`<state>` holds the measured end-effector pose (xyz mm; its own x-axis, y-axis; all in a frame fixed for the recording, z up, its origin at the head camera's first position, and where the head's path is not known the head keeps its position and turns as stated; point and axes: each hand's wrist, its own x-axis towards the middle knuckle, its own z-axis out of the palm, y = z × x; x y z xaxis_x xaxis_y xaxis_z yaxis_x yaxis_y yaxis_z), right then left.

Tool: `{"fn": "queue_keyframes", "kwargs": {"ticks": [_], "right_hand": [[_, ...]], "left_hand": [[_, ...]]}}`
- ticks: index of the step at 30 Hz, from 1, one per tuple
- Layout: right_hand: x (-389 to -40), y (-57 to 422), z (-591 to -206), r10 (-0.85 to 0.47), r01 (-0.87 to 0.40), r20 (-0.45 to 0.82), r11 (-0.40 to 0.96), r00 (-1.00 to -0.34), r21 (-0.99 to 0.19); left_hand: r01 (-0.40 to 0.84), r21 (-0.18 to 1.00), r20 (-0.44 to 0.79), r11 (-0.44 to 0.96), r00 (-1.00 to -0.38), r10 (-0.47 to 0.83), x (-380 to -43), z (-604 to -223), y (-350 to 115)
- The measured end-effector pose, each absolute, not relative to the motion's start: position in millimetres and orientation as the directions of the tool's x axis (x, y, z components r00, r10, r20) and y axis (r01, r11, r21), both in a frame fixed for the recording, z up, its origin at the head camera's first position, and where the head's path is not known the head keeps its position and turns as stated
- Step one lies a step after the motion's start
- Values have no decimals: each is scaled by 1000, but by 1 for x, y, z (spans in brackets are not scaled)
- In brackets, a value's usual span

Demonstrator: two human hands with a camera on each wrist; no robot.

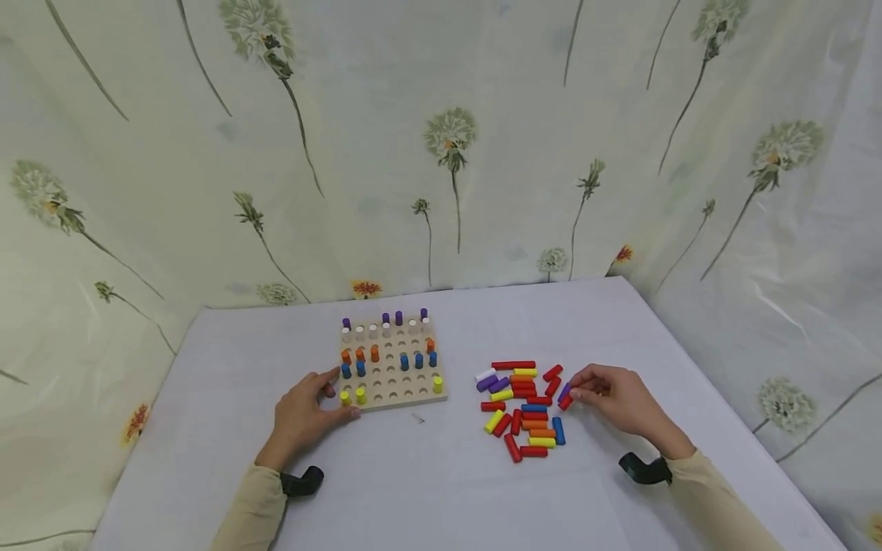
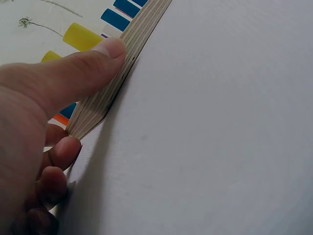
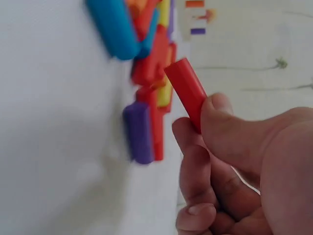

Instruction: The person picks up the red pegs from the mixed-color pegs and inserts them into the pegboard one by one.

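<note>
My left hand [image 1: 302,413] grips the near left corner of a wooden pegboard [image 1: 406,402]. Its thumb [image 2: 95,66] presses along the near edge while the other fingers curl at the left side. Purple, white, orange, blue and yellow pegs stand upright in rows on the board, among bare holes. To the right, my right hand [image 1: 623,399] pinches a red peg [image 3: 187,90] between thumb and forefinger, tilted and above the table. A purple peg [image 3: 138,132] lies on the table beside it, at the right edge of the loose pegs.
Loose red, yellow, orange, blue, purple and white pegs lie in a heap right of the board, including a long red row [image 1: 513,365] at its back. The white-covered table [image 1: 441,490] ends at a flowered curtain [image 1: 386,229] behind. Black devices sit on both wrists.
</note>
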<state>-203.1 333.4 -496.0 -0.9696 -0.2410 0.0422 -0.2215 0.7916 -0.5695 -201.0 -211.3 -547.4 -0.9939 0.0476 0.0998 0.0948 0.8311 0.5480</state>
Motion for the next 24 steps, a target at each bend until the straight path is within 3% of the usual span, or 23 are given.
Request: {"fn": "queue_keyframes", "kwargs": {"ticks": [7, 13, 24], "right_hand": [[-222, 296, -478, -215, -285, 188, 774, -958, -565], [-235, 270, -467, -168, -266, 216, 758, -962, -595], [-253, 217, -461, -184, -362, 333, 699, -925, -617]], "left_hand": [[103, 547, 113, 831, -992, 49, -201, -550, -214], [115, 555, 123, 824, -991, 56, -201, -548, -211], [109, 549, 114, 829, -992, 55, -200, -548, -213]]}}
